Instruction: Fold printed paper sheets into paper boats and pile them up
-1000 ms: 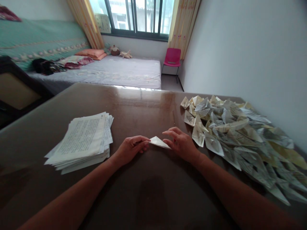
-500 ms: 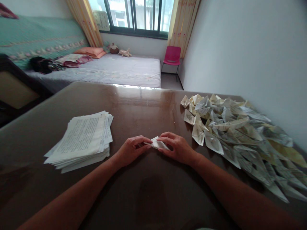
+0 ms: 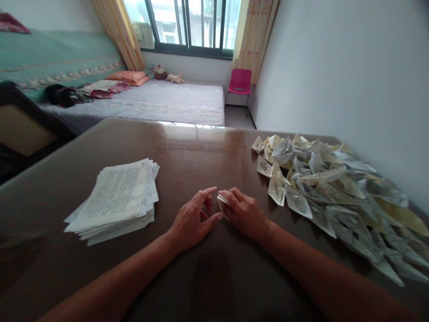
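My right hand [image 3: 247,212] is closed around a small folded paper [image 3: 221,204], most of it covered by the fingers; only its pale left edge shows. Just to the left, my left hand [image 3: 195,218] is open, thumb and fingers apart, holding nothing. Its thumb tip comes close to the folded paper; whether they touch I cannot tell. Both hands are low over the brown table [image 3: 201,156]. Left of them lies a stack of printed sheets [image 3: 117,192]. To the right spreads a heap of folded paper boats [image 3: 321,179], white and yellowish.
Against the right side of the table rises a white wall [image 3: 351,67]. Beyond the far edge are a bed [image 3: 187,98] and a pink chair [image 3: 240,81] below the window. A dark chair [image 3: 27,125] stands at the left.
My left hand has let go of the folded paper and opened. The right hand has turned and wrapped around the paper. The view has tipped slightly upward.
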Tool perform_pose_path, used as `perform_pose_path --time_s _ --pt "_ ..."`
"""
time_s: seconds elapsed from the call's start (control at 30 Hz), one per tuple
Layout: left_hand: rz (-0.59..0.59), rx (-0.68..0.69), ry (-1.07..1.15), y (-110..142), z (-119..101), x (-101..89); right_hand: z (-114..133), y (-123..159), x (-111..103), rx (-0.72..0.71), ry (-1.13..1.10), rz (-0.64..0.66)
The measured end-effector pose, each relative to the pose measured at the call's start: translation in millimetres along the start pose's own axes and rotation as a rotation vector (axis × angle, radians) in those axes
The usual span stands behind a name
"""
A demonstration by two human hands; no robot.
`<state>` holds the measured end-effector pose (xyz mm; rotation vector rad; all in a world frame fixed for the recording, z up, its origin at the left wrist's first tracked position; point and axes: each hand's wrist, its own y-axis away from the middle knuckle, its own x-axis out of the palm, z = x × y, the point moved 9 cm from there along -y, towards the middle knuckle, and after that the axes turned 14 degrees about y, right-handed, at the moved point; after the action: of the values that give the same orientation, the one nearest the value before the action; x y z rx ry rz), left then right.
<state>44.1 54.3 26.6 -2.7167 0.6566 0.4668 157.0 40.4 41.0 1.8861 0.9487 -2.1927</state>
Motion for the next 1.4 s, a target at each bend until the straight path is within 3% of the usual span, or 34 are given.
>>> perform_pose_path --time_s 0.27,0.43,0.67,0.83,1.13,1.4 --pt "-0.137 0.063 -0.024 -2 -5 -0.9 -4 0 -6 0.130 -0.354 -0.124" --pt "-0.193 0.064 -0.076 -9 5 -13.3 -17 -2 1 0.168 -0.421 -0.147" --pt "-0.007 -0.003 -0.421 -12 14 -8.5 -20 -6 17 0.055 -0.397 0.019" --pt "0.096 0.065 -0.575 -6 10 -7.4 -18 -2 16 -0.060 -0.303 0.090" --pt "0.269 0.228 -0.706 1 -3 -2.0 -18 5 11 -0.233 -0.101 0.119" --pt "0.316 0.385 -0.646 5 -18 9.4 -25 5 17 -0.228 -0.062 0.149"
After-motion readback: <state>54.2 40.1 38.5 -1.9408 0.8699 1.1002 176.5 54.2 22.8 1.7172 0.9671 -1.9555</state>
